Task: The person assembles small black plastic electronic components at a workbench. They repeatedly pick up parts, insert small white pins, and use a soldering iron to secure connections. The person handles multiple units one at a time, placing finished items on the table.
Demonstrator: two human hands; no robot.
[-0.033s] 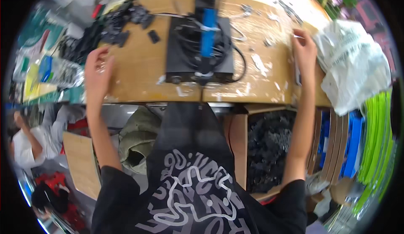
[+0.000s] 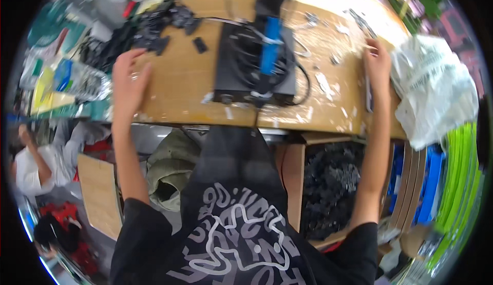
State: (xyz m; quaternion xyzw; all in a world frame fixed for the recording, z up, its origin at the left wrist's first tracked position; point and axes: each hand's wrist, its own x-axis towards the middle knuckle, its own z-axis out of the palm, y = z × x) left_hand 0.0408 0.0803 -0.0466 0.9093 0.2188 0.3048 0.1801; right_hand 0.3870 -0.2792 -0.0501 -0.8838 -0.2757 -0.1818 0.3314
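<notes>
Left hand [image 2: 131,82]: fingers loosely curled, thumb apart; black pieces [image 2: 154,26] heaped just beyond its fingertips, small black block [image 2: 200,45] to its right, clear packaging [image 2: 88,83] to its left

Right hand [image 2: 379,65]: fingers bent, cannot tell whether gripping; white plastic bag [image 2: 434,90] just right, slim object [image 2: 368,95] beside wrist, pale scraps [image 2: 323,85] to its left

Between hands: black box [image 2: 227,86] with blue piece [image 2: 270,46] and looped cable [image 2: 307,82], blocking way across

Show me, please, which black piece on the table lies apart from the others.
The small rectangular black piece between the black heap and the dark box: it lies alone on the tabletop, while the others are bunched together.
</notes>
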